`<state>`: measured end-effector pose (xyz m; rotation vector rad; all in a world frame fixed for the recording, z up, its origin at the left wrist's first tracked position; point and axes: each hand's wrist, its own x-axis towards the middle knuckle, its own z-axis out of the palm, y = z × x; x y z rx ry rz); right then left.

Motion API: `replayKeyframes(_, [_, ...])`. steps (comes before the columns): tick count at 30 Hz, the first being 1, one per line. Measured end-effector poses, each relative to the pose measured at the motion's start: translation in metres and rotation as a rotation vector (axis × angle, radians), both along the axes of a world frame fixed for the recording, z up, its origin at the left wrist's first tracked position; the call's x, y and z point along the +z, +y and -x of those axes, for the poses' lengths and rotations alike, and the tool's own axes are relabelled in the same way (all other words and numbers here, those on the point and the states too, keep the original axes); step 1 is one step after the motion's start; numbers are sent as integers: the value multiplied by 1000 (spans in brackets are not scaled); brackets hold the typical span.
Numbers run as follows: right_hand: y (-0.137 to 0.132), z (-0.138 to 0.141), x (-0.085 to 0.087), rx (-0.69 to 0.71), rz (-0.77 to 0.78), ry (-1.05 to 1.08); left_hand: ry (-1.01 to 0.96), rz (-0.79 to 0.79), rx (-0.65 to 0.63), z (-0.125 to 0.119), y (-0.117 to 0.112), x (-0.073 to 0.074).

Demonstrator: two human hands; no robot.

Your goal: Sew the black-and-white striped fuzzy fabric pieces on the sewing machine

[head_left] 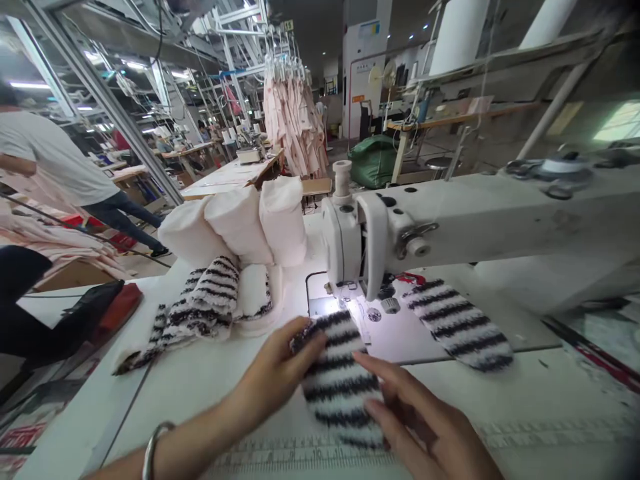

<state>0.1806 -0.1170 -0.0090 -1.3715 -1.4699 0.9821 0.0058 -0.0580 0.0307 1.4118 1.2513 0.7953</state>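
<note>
A striped fuzzy fabric strip (340, 380), its length running toward the sewing machine (450, 227), is being pinched by the nearer left hand (275, 367) — the right hand (420, 420) is being held open against it.

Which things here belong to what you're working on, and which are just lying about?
Being worked on: left hand, right hand, black-and-white striped fleecy fabric strip under both hands.

Lying about: second striped fleecy strip on the white sewing machine table, cream fleece rolls, green sack.

Pink clothes (295, 123) hang from a rack (283, 67) down the aisle — a green sack (375, 161) sits beyond the sewing machine (480, 227), and a person in a white T-shirt (55, 150) stands at left.
</note>
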Motion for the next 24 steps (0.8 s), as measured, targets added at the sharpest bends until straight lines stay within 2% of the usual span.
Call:
replayKeyframes(3, [22,2,0,80,-8,-158,387,-237,-147,13,34,-1])
replayKeyframes(5, [29,1,-3,109,-29,-332,484,-272,-202,14,48,-5])
replayKeyframes(8, [29,0,-3,157,-17,-438,505,-248,-231,12,54,-8])
replayKeyframes(12, [25,0,3,121,-40,-312,491,-234,-231,11,55,-1])
replayKeyframes(14, [25,2,2,95,-95,-323,485,-247,-223,12,58,0])
replayKeyframes(18, [24,4,-11,122,-225,-517,526,-243,-273,13,60,-5])
replayKeyframes(21, [17,2,-19,132,-341,-624,561,-239,-299,11,51,-8])
replayKeyframes(24, [9,-2,-20,118,-417,-678,578,-270,-275,9,41,-6])
